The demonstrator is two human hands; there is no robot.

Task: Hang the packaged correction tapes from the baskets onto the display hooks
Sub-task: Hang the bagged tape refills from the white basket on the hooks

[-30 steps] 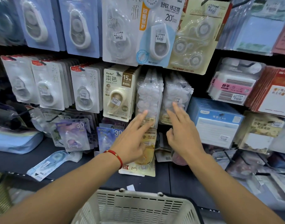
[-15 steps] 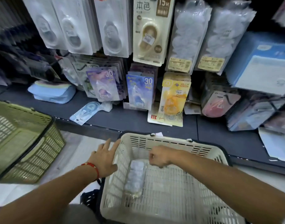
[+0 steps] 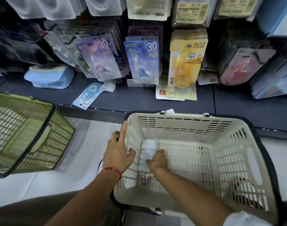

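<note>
Right now the step is picking stock. Across the upper half of the frame, the dark display wall of hanging blister packs awaits. At lower right sits the cream slatted plastic basket; at left, an olive-green basket. The left hand rests on the cream basket's left rim, fingers spread, holding nothing. The right hand, inside the basket, curls onto the clear bag of white correction tapes on its floor. Next, probably: lift it clear and find a hook.

Left hand spread flat, fingers pointing to twelve o'clock; right hand reaches low, fingers curled in a grip.
</note>
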